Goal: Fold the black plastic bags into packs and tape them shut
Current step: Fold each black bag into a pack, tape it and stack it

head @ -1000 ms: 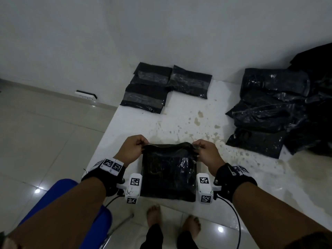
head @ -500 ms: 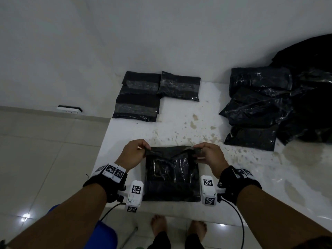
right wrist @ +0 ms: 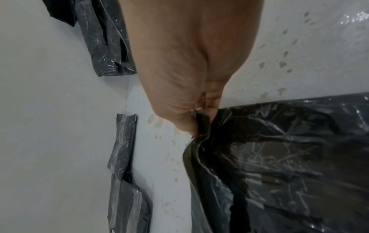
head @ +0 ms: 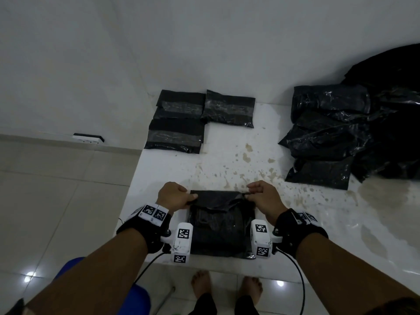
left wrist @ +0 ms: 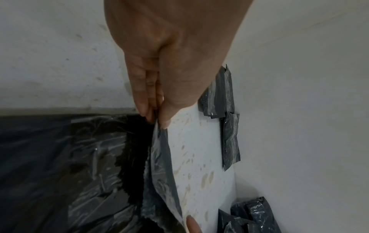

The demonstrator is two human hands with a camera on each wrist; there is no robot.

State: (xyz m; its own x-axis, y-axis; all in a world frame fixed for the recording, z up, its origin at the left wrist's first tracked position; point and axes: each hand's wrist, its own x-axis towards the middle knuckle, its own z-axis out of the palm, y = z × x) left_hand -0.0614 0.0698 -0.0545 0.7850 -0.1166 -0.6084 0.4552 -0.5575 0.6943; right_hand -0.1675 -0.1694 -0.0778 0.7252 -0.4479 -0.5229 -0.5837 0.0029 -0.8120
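A black plastic bag (head: 221, 226) lies on the white table (head: 227, 169) near its front edge. My left hand (head: 175, 196) pinches the bag's far left corner between thumb and fingers; the same pinch shows at the flap (left wrist: 159, 141) in the left wrist view. At the far right corner my right hand (head: 261, 196) pinches the bag too, and the right wrist view has the fingers closed on the crumpled edge (right wrist: 201, 123). The far flap is lifted and bent toward me over the bag's body.
Three taped black packs (head: 179, 123) lie at the table's back left by the wall. A heap of loose black bags (head: 329, 133) fills the back right. Brown stains (head: 245, 155) dot the middle of the table. My bare feet (head: 202, 285) and a blue seat (head: 138, 298) are below.
Both hands have kept their pinch on the bag's far corners and drawn the flap slightly toward me. The head view has tilted, so the packs and heap sit lower in the picture.
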